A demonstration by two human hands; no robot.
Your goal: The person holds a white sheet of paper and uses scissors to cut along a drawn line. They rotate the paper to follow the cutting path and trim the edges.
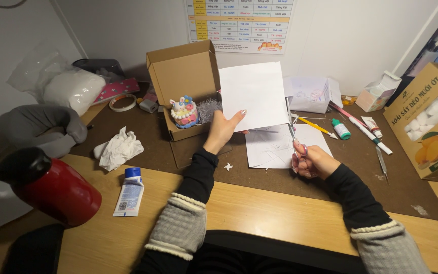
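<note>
— What did you see on the left as I watched the feed?

— At nine o'clock a red flask (pixel 51 190) lay tilted at the desk (pixel 259 203) edge, with a tube of cream (pixel 130 193) just beside it. I judged a nudge from the left sleeve could have rolled the flask off.

— And the hands?

— The left hand (pixel 222 129) was closed on the lower edge of a white paper sheet (pixel 253 95), holding it upright near the centre, just right of the open cardboard box (pixel 186 86) with its small figurine (pixel 184 111). The right hand (pixel 313 161), at four o'clock of the sheet, gripped scissors (pixel 295 137), blades pointing up at the sheet's right edge.

— The risk?

— The sheet was held by one edge only; I thought it could have flopped and the cut wandered, or the blades nicked the left fingers. Pens (pixel 361 127) lay at two o'clock.
</note>
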